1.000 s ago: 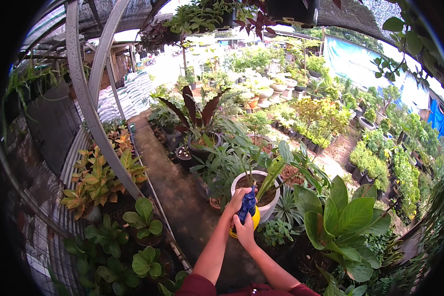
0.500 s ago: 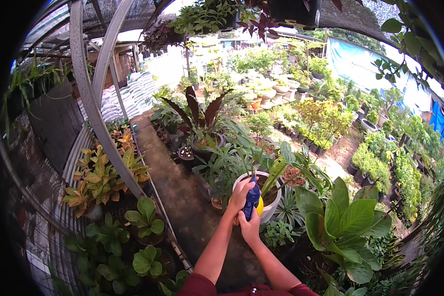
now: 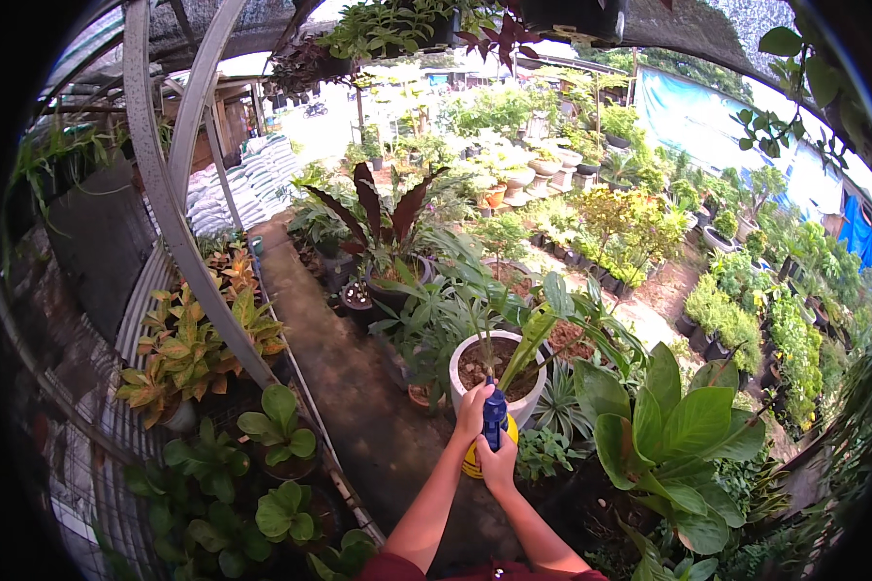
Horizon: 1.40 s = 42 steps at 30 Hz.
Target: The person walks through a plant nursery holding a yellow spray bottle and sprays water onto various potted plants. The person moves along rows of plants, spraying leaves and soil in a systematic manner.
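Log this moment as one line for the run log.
left hand: on blue sprayer top | right hand: gripping sprayer | yellow sprayer bottle: held over path | white pot: just ahead, soil and green plant

This is a plant nursery, partly outdoors. Rows of potted plants (image 3: 552,184) stretch across open ground, larger leafy plants stand in a white pot (image 3: 475,382) and dark pots beside a narrow concrete path (image 3: 344,378), and stacked white sacks (image 3: 247,184) lie at its far end. Curved metal roof beams (image 3: 165,194) carry shade netting, with hanging plants (image 3: 388,29) overhead.
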### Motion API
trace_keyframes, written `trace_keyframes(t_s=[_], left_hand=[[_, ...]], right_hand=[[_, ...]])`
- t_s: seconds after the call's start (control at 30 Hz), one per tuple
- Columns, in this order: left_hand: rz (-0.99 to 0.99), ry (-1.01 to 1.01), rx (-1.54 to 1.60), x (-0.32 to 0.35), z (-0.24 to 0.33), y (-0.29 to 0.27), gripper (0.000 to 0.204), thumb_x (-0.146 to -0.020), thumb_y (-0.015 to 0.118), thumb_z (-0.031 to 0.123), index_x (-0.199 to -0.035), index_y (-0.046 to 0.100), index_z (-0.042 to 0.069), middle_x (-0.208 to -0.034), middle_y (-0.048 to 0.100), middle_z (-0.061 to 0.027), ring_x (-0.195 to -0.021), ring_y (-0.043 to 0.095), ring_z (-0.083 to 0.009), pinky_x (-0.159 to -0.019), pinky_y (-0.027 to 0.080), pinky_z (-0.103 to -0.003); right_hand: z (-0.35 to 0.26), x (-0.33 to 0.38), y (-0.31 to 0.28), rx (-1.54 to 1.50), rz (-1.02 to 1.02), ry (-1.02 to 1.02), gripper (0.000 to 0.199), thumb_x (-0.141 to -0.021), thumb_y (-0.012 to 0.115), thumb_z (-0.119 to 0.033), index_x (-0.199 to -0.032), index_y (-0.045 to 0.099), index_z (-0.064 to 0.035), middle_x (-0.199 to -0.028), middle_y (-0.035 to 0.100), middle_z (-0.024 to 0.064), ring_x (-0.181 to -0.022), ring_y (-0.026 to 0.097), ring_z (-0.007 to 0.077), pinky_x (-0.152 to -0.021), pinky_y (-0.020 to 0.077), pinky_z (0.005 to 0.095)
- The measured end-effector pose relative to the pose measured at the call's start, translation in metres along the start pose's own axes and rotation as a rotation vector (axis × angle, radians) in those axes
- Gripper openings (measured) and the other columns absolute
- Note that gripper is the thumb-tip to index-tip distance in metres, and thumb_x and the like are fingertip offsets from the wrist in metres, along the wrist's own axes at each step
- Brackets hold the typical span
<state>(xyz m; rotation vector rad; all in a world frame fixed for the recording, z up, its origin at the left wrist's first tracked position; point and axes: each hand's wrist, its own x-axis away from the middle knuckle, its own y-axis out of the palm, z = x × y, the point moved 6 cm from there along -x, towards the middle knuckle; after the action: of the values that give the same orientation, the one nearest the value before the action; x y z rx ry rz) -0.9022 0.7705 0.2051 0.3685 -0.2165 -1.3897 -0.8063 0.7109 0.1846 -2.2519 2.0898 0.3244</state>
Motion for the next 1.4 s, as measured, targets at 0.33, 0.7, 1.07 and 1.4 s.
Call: trace_keyframes(t_s=[0.33,0.7,1.07,1.4], left_hand=[[0.093,-0.209,-0.076,0.023,-0.092,-0.007,0.038,-0.085,0.05,0.038,-0.077,0.057,0.002,-0.069,0.057,-0.0019,-0.061,0.053,-0.0106,-0.058,0.043,-0.024],[-0.132,-0.041,-0.111,0.024,-0.026,0.072,0.033,-0.085,0.052,0.037,-0.079,0.054,0.005,-0.069,0.051,0.0018,-0.062,0.047,-0.0053,-0.056,0.039,-0.021],[0.055,-0.336,-0.023,0.067,-0.104,0.073,0.046,-0.086,0.049,0.042,-0.08,0.06,-0.002,-0.071,0.059,-0.0024,-0.062,0.053,-0.0077,-0.059,0.043,-0.024],[-0.043,-0.058,-0.137,0.076,-0.064,0.109,0.038,-0.086,0.05,0.038,-0.085,0.055,0.001,-0.072,0.054,-0.0011,-0.062,0.051,-0.0087,-0.057,0.042,-0.024]], right_hand=[[0.041,0.032,-0.04,0.025,0.186,0.321,0.025,-0.078,0.061,-0.016,-0.06,0.054,-0.0009,-0.05,0.051,-0.0001,-0.041,0.046,0.0076,-0.04,0.0344,0.0252],[-0.009,0.032,-0.064,-0.136,0.371,0.134,0.023,-0.081,0.06,-0.012,-0.063,0.049,-0.0046,-0.048,0.045,-0.0008,-0.036,0.041,0.0072,-0.035,0.03,0.0232],[0.03,0.064,-0.107,-0.016,0.369,0.305,0.024,-0.078,0.061,-0.01,-0.059,0.048,-0.0054,-0.047,0.045,-0.0011,-0.036,0.041,0.0073,-0.035,0.0282,0.024],[-0.006,0.069,-0.13,-0.106,0.3,0.152,0.024,-0.081,0.062,-0.012,-0.062,0.05,-0.0045,-0.049,0.046,-0.0016,-0.037,0.041,0.0062,-0.036,0.0279,0.0228]])
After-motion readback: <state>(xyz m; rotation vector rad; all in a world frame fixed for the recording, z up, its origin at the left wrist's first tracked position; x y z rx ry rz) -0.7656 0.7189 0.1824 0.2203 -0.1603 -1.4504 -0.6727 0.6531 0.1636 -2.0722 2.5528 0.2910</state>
